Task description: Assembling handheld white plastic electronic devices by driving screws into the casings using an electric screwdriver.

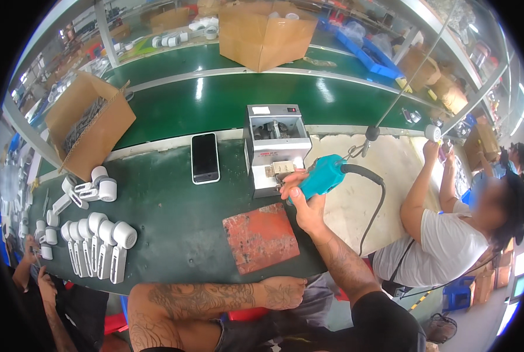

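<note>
My right hand is wrapped around a teal electric screwdriver. Its front end points down toward the front of a grey screw feeder, which has an open bin on top; the tip is hidden behind my fingers. My left hand lies at the near edge of the green work table, its fingers curled closed, with no object visible in it. Between the feeder and my left hand lies a worn red mat.
A phone lies left of the feeder. Several white round-headed parts with slotted handles stand at the left, near a carton. A black cord hangs from the screwdriver. A co-worker sits at the right, another person at far left.
</note>
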Motion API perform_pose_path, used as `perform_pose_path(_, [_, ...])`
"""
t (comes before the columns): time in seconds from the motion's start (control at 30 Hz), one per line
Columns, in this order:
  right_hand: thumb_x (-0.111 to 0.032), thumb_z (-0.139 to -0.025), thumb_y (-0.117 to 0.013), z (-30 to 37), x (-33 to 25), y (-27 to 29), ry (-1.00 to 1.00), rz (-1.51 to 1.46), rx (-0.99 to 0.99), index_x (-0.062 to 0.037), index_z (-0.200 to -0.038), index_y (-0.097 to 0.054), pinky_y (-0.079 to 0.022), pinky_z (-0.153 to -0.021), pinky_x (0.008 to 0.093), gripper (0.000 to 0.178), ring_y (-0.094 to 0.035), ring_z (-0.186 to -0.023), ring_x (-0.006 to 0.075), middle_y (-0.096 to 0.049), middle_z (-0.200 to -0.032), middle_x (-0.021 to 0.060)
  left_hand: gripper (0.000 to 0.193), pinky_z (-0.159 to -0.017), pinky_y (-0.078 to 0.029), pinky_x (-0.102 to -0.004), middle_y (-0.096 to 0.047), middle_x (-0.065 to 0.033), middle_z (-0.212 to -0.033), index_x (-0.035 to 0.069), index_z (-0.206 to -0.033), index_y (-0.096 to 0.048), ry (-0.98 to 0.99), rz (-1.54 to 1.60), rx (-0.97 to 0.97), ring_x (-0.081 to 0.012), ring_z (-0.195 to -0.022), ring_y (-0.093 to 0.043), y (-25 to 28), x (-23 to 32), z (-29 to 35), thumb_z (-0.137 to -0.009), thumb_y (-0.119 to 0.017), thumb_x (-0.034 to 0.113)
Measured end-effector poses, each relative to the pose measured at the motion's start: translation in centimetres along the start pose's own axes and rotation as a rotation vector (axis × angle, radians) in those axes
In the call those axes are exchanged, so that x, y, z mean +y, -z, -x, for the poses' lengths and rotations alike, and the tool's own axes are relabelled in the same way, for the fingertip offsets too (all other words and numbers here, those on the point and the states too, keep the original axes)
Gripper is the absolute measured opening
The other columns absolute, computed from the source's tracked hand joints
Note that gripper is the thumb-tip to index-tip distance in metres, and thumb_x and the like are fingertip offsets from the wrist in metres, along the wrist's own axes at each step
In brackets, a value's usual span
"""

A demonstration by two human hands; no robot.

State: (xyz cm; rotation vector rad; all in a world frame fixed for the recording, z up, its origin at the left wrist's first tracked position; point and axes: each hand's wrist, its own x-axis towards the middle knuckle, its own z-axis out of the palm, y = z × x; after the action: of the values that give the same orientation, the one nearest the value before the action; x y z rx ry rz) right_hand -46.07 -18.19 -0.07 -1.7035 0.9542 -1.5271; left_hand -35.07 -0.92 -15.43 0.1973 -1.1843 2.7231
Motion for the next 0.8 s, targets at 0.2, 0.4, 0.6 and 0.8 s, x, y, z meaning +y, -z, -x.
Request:
perform_pose_path(0.2, [-0.038,-0.097,-0.064,-0.1,-0.3,0.8,-0.011,0.007,0.007,-0.0019,-0.106,-0.061,-0.035,-0.109,0.0443,0.037,-0.067,-0.082,0.0177,-0.068,-0.076,0.0038,0.024,-0.086,-0.049,-0.0348,-0.068,-0.0078,-0.080,0.008,-0.068,-0.064,-0.140,-0.353,0.186,-0.0250,-0.083,-0.063,-2.9,-1.2,-0.5,-0.087,-0.052,0.018])
perform_pose_path(0.4, [-0.038,-0.097,-0.065,0.3,-0.2,0.1,-0.080,-0.054,0.014,-0.0010,-0.106,-0.061,-0.038,-0.107,0.0430,0.038,-0.067,-0.080,0.0176,-0.067,-0.076,0.0050,0.025,-0.095,-0.049,-0.0318,-0.067,-0.0015,-0.101,0.010,-0.105,-0.063,-0.167,-0.195,0.036,-0.0169,-0.098,-0.063,1.1,0.3,0.2,-0.107,-0.043,0.026])
perform_pose_path(0.6, [-0.038,-0.097,-0.066,0.3,-0.2,0.1,-0.080,-0.061,0.028,-0.0003,-0.107,-0.061,-0.039,-0.106,0.0428,0.039,-0.066,-0.079,0.0175,-0.067,-0.075,0.0051,0.027,-0.091,-0.050,-0.0322,-0.067,-0.0020,-0.099,0.010,-0.103,-0.063,-0.004,-0.450,-0.145,-0.0172,-0.098,-0.062,-0.6,0.1,-0.2,-0.107,-0.043,0.027])
perform_pose_path(0.8, [-0.037,-0.098,-0.065,0.1,0.4,0.6,-0.029,-0.009,0.013,-0.0003,-0.107,-0.060,-0.038,-0.108,0.0445,0.039,-0.066,-0.080,0.0179,-0.067,-0.075,0.0050,0.029,-0.086,-0.051,-0.0340,-0.065,-0.0025,-0.094,0.010,-0.100,-0.062,-0.034,-0.238,-0.109,-0.0184,-0.092,-0.062,-1.8,-0.9,-0.4,-0.108,-0.039,0.026])
